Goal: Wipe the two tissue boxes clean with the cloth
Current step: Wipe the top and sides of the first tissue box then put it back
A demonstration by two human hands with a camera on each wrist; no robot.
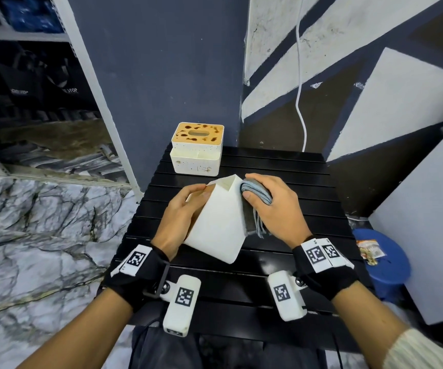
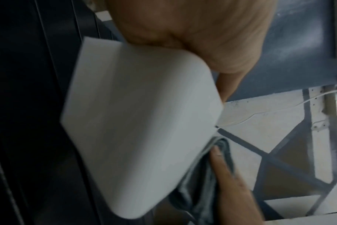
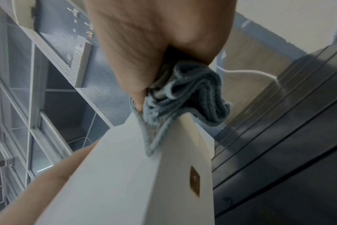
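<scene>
While tilted, white tissue box long axis pointing away, left hand gripping it, right hand apparently clutching cloth.

The nearer tissue box, plain white with rounded corners, is tilting on the black slatted worktop, one corner pointing away from the person and a small brown mark showing on one side in the right wrist view. The bunched grey-blue cloth is pressing against its right face. The second tissue box, white with a wood-coloured top carrying dark brown stains around the oval slot, is standing upright at the worktop's far edge, apart from the first.
</scene>
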